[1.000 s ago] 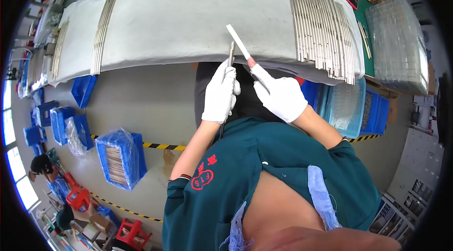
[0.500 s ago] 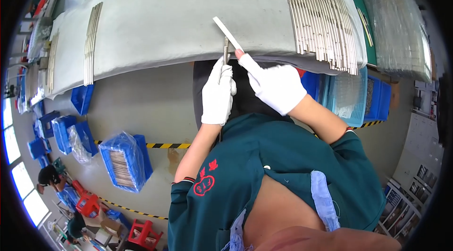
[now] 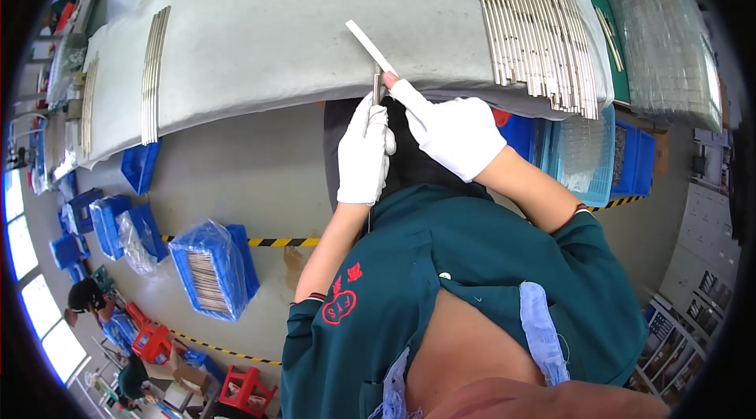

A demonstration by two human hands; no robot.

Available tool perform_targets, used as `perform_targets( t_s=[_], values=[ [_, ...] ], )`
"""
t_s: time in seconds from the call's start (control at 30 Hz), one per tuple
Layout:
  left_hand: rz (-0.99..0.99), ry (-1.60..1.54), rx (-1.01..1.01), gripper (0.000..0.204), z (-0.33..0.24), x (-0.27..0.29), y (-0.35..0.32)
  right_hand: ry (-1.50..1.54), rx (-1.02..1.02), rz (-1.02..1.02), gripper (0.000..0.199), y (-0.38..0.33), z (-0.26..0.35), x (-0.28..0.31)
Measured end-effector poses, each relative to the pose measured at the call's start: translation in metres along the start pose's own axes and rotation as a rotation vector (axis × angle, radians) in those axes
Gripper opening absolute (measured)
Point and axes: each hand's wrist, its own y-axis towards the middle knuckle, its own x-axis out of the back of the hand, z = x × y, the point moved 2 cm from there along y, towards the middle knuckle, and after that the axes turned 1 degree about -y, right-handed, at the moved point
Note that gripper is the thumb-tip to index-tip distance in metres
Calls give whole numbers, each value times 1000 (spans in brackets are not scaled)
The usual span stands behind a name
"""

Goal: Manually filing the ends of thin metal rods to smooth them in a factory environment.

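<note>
My left hand [image 3: 364, 155], in a white glove, is closed around a slender metal rod [image 3: 376, 87]. The rod's upper end stands out past the fingers near the table edge, and part of its lower end shows below the hand. My right hand [image 3: 457, 135], also gloved but with a bare fingertip showing, is closed on a flat white strip [image 3: 365, 42]. That strip slants up and left over the table, its lower end beside the rod's tip; whether they touch I cannot tell.
A grey-white cloth covers the table [image 3: 299, 17]. Many metal rods [image 3: 535, 33] lie in a row on its right, with a few rods [image 3: 154, 76] at left. Clear plastic trays [image 3: 665, 49] stand far right. Blue bins [image 3: 209, 269] sit on the floor; other people work at lower left.
My right hand and the white strip have shifted slightly left and up, bringing the bare fingertip closer to the rod. My left hand stays nearly still around the rod.
</note>
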Motion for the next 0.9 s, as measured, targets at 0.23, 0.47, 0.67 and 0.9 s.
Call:
perform_targets(
  t_s=[0.23, 0.47, 0.67, 0.9],
  values=[
    [15, 17, 74, 35, -5, -4, -5, 56, 10, -94, 58, 0, 0, -2],
    [40, -69, 67, 36, 2, -1, 2, 33, -14, 89, 60, -17, 3, 2],
    [71, -56, 83, 36, -1, -3, 5, 86, -27, -127, 54, 7, -13, -11],
    [83, -100, 20, 36, 8, 0, 8, 30, -35, 90, 59, -17, 0, -4]
  ],
)
